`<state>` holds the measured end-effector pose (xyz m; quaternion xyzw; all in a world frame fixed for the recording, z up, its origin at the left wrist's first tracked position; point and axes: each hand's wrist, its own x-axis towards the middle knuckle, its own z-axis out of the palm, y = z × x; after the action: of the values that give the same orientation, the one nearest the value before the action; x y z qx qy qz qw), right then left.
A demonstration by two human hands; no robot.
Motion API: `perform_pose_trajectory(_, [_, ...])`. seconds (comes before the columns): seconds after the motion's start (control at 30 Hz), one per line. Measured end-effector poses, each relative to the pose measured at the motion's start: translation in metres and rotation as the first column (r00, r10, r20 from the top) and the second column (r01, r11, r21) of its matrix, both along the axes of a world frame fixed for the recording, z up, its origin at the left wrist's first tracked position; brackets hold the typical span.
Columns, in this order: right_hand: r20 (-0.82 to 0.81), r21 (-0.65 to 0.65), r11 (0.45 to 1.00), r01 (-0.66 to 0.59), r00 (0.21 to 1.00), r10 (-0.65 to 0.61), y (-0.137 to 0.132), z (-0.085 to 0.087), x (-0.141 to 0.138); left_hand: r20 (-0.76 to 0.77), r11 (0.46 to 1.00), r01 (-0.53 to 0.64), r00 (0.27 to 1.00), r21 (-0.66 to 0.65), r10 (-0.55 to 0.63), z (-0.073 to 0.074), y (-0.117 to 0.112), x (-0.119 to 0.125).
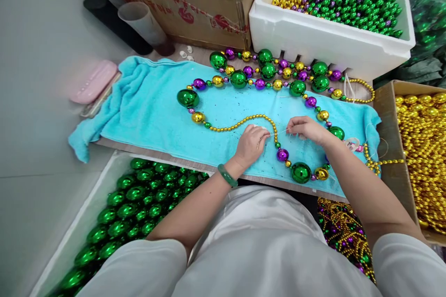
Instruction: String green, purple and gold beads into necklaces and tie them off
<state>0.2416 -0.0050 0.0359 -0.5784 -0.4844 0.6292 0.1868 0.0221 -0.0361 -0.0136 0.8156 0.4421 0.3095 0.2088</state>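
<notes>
A thin pale thread [279, 132] is stretched between my hands above a turquoise towel [156, 102]. My left hand [251, 145], with a green bangle on its wrist, is closed on one end; a thin needle-like sliver shows by its fingers. My right hand [304, 129] pinches the other end between thumb and fingertips. Under the thread passes a string of small gold beads [244, 121], part of a loop of large green, purple and gold beads [239, 79] on the towel. A second bead strand [268, 71] lies behind it, beside the towel's back edge.
A white foam box [324, 32] of mixed beads stands behind, beside a cardboard carton [195, 4]. Gold beads fill a box [393, 116] at right. Green beads [135, 192] lie in a bin at lower left. A pink case [95, 82] and two tubes [142, 21] are at left.
</notes>
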Motion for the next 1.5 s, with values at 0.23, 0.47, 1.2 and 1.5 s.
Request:
perform_pose_trajectory(0.23, [-0.505, -0.191, 0.93, 0.313, 0.781, -0.367, -0.008, -0.004, 0.008, 0.056, 0.988, -0.031, 0.998, -0.151, 0.039, 0.001, -0.005, -0.006])
perform_pose_trajectory(0.47, [-0.434, -0.285, 0.902, 0.323, 0.796, -0.422, -0.012, -0.014, -0.015, 0.637, 0.592, 0.256, 0.447, -0.764, 0.629, 0.012, -0.002, 0.02])
perform_pose_trajectory(1.2, [-0.156, -0.058, 0.952, 0.301, 0.939, -0.307, -0.016, -0.005, -0.021, 0.479, 0.762, 0.009, 0.783, -0.647, 0.397, 0.021, -0.003, 0.029])
perform_pose_trajectory(1.5, [-0.153, 0.149, 0.976, 0.161, 0.978, -0.138, -0.021, 0.008, -0.02, 0.573, 0.732, 0.081, 0.682, -0.676, 0.454, 0.038, 0.007, 0.025])
